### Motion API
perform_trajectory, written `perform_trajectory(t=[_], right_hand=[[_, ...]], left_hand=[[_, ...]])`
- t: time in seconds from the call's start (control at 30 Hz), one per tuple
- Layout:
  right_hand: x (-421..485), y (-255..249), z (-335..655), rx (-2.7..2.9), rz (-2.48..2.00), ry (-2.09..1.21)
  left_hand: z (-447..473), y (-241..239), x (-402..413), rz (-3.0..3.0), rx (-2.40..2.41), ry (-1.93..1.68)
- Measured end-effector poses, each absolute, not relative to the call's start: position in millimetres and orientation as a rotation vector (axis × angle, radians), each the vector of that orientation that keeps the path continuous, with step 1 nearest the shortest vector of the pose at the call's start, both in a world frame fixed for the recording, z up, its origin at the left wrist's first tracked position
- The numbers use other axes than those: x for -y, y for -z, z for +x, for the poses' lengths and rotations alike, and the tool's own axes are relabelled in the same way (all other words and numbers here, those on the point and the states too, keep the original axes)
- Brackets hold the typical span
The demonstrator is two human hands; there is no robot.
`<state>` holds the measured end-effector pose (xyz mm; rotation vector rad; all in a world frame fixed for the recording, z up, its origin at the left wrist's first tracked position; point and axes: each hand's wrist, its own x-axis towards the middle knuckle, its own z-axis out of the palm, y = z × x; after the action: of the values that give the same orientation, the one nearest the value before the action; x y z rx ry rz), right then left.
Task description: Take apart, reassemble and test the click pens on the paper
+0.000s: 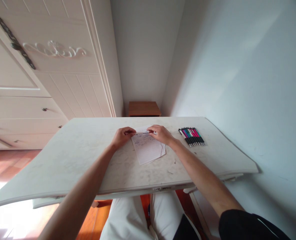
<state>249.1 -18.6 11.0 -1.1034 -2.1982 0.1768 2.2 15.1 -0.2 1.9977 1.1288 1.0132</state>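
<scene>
My left hand [121, 136] and my right hand [161, 134] meet over the middle of a white table [83, 156]. Between them they hold a thin dark pen [142, 133] level, each hand pinching one end with closed fingers. Just under the pen lies a small stack of white paper sheets [149, 150] with faint scribbles on the top sheet. The heel of my right hand rests at the paper's right edge.
A row of several pens [191, 136] with pink, teal and black barrels lies to the right of my right hand. A white wardrobe with drawers [38, 93] stands left, a brown wooden stand [144, 108] behind the table, a pale wall [238, 83] on the right.
</scene>
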Motion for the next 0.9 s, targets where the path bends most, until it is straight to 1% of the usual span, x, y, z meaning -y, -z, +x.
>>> perform_trajectory(t=[0.4,0.73,0.9], right_hand=[[19.6,-6.4,241.2,2.219,-1.107,-0.118],[20.3,-7.0,241.2,2.200,-1.138,-0.129],[20.1,-13.4,250.0,2.198,-1.080,-0.165]], left_hand=[[3.2,2.6,-13.8,2.008,-1.121,-0.979],[1.6,3.4,-16.0,1.985,-1.116,-1.001],[0.6,2.6,-16.9,1.947,-1.099,-1.014]])
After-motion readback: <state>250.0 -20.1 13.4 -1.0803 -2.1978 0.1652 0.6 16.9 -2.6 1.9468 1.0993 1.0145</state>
